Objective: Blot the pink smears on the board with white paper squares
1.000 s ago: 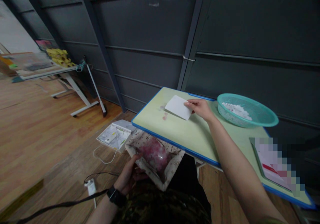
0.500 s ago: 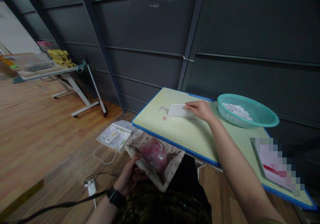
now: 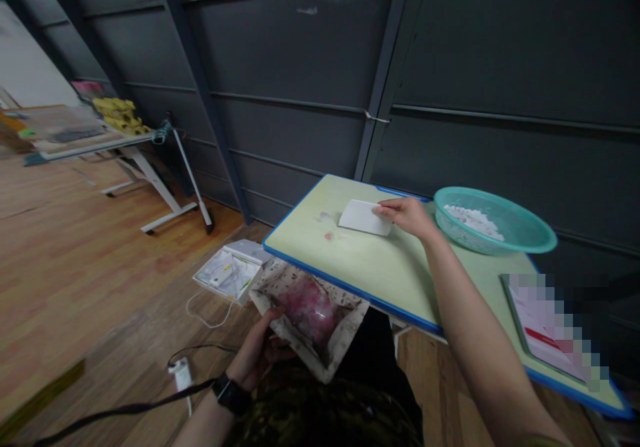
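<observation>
A flat white rectangular scraper-like plate (image 3: 359,216) is pinched at its right end by my right hand (image 3: 411,218), low over the pale yellow tabletop (image 3: 395,274). Small pinkish and grey smudges (image 3: 329,236) mark the surface left of the plate. My left hand (image 3: 264,346) grips the near-left edge of an open, spotted whitish container (image 3: 305,348), held below the table's front edge. Inside it lies a glossy, pink-and-white mass (image 3: 311,310), whose kind I cannot make out. Part of my left hand's fingers is hidden under the container.
On the table's right stand a turquoise plastic basket (image 3: 525,224) holding white bits (image 3: 474,222) and a partly blurred tablet-like object (image 3: 550,340). An open white box (image 3: 227,274) with a cable sits lower left. Behind is a dark panel wall (image 3: 295,54); another table (image 3: 95,144) stands far left.
The white plate has tilted, showing more of its broad face, and my right hand has shifted slightly right. My left hand and the container have stayed put.
</observation>
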Demonstrator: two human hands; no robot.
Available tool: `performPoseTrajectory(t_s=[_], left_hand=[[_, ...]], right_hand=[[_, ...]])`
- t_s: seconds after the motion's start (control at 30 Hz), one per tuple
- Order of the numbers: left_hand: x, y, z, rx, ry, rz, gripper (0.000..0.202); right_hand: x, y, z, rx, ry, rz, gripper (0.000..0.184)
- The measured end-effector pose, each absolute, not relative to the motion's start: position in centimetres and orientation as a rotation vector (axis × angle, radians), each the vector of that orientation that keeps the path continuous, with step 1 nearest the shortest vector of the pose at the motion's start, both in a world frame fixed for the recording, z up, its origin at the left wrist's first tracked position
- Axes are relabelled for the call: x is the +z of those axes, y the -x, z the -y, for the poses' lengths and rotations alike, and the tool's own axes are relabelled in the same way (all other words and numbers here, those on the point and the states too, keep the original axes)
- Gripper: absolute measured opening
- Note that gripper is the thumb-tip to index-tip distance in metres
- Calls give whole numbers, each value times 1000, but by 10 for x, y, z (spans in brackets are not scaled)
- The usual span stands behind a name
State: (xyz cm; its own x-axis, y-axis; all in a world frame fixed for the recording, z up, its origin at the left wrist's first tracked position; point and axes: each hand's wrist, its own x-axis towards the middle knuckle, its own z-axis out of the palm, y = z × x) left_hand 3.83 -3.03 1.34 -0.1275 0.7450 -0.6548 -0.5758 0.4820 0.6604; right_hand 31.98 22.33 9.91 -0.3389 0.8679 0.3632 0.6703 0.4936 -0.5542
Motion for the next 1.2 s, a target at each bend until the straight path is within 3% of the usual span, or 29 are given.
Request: performPoseTrajectory(t_s=[0.37, 0.67, 1.0, 1.2], left_hand=[[17, -39, 31, 1131, -186, -1293, 16], [10, -36, 30, 1131, -191, -1278, 22], [13, -37, 29, 1111, -197, -1284, 19], [10, -36, 30, 1116, -201, -1297, 21]], right_hand=[[96, -310, -219, 445, 1224, 2200, 24], [118, -327, -210, 864, 1294, 2130, 44], [112, -315, -205, 1151, 1277, 2154, 39], [108, -317, -211, 1054, 1326, 1973, 44]])
